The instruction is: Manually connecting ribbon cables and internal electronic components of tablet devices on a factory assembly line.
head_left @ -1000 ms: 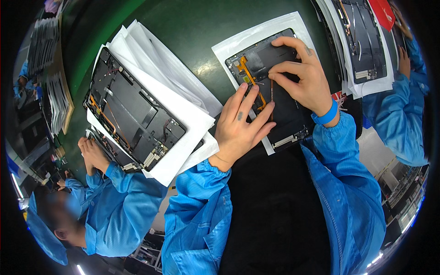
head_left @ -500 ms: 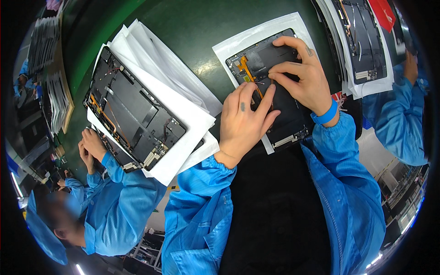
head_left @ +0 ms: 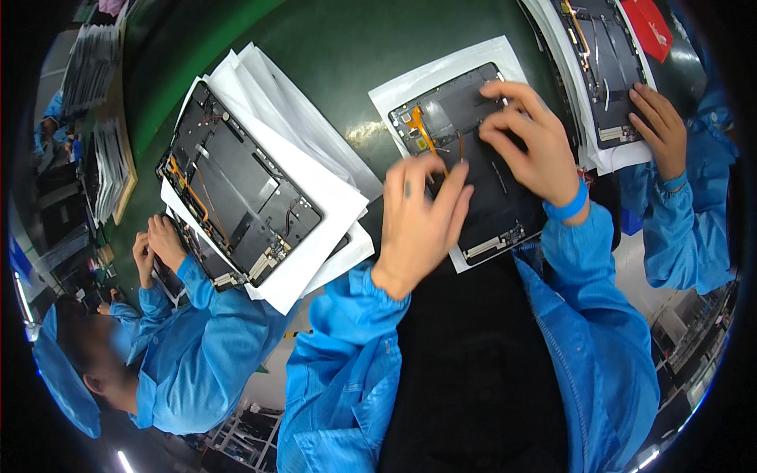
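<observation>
While both hands sit over the upper middle-right of the frame, a dark case (head_left: pixel 482 225) lies beneath them, its inner side up, on a white sheet (head_left: pixel 386 98). The left hand (head_left: pixel 418 221) covers the case's left edge, fingers bent, with the thumb apart from the forefinger. An orange ribbon (head_left: pixel 422 126) runs down the case and disappears under those fingers; a thin brown strip (head_left: pixel 461 147) stands just beside the forefinger's tip. Whether the left fingers grip the ribbon or the strip cannot be told. Farther up and to the right, the right hand (head_left: pixel 540 150) is over the case's upper right part, one finger raised and the thumb near another finger; it is blurred, so I cannot tell whether anything is pinched there. The strip lies to the left of these fingertips. A blue band (head_left: pixel 568 203) circles the right wrist.

At left of centre, a second case (head_left: pixel 236 201) rests tilted on stacked white sheets (head_left: pixel 296 130). In the upper right, a co-worker's hand (head_left: pixel 665 130) touches a third case (head_left: pixel 619 67), near a red sheet (head_left: pixel 646 30) on the green table (head_left: pixel 347 47).
</observation>
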The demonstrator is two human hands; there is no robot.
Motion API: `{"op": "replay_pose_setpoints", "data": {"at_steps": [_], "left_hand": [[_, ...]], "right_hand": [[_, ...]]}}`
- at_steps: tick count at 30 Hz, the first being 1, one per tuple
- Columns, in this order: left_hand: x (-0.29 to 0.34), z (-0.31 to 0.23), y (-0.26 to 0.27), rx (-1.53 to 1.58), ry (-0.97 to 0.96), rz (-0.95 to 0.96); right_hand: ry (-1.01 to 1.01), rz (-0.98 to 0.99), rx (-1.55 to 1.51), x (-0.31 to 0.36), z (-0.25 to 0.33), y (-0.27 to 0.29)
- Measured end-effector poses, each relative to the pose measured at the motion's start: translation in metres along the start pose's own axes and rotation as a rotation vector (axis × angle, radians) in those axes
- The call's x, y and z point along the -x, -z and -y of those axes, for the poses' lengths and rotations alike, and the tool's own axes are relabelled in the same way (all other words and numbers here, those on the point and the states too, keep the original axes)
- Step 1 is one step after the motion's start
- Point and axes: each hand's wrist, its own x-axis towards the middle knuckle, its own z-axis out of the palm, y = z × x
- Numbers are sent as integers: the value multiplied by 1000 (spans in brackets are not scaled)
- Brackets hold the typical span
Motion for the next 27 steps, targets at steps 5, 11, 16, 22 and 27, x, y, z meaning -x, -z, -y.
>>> {"op": "replay_pose_setpoints", "data": {"at_steps": [5,11,16,22,27], "left_hand": [[21,-33,-1,1504,800,217],[22,-45,-8,1503,797,183],[25,-49,-4,1316,690,211],[20,-52,3,990,531,204],[12,-55,11,756,342,186]], "right_hand": [[291,-58,55,38,41,24],[141,50,-82,60,48,31],[177,50,-19,56,47,35],[345,65,156,49,51,38],[409,81,214,49,49,38]]}}
